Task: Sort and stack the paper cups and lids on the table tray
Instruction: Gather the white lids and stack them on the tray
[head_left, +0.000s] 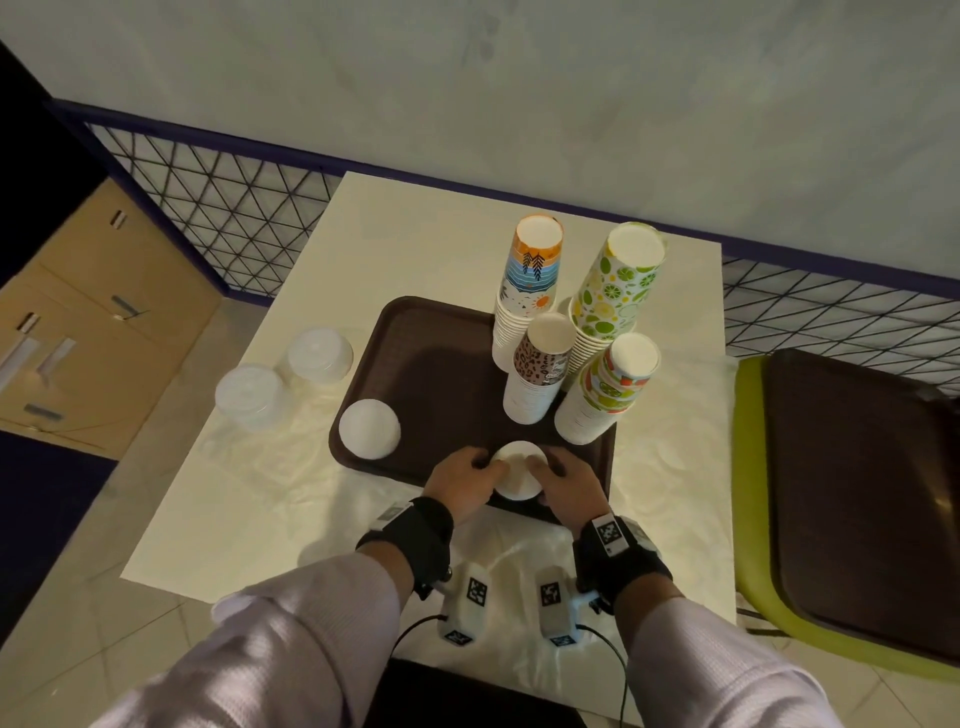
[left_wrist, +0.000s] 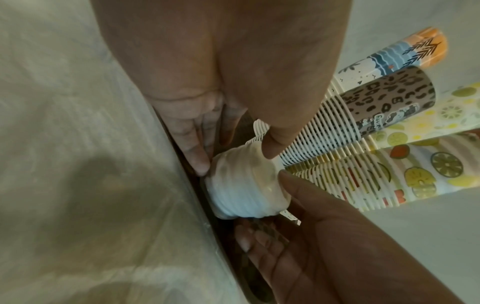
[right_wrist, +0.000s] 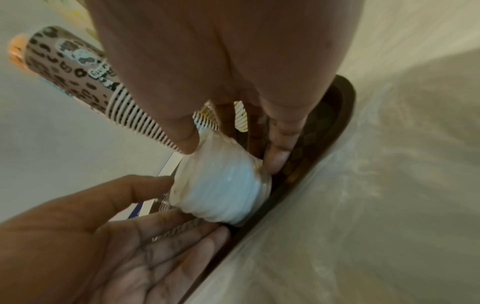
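Observation:
A short stack of white lids (head_left: 517, 475) (left_wrist: 244, 195) (right_wrist: 223, 191) stands on the brown tray (head_left: 426, 374) near its front edge. My left hand (head_left: 467, 478) (left_wrist: 235, 160) grips it from the left, thumb on the top rim and fingers at the base. My right hand (head_left: 561, 478) (right_wrist: 231, 155) holds it the same way from the right. Four upside-down paper cup stacks fill the tray's right side: orange-blue (head_left: 530, 280), lime-patterned (head_left: 618, 286), leopard-print (head_left: 540, 364) and fruit-patterned (head_left: 608, 384). Another white lid stack (head_left: 370, 428) sits at the tray's front left corner.
Two clear lid stacks (head_left: 319, 356) (head_left: 249, 395) stand on the white table to the tray's left. A green chair bearing a second brown tray (head_left: 857, 493) is at the right. A mesh fence runs behind the table, and cardboard boxes (head_left: 93, 322) lie at the left.

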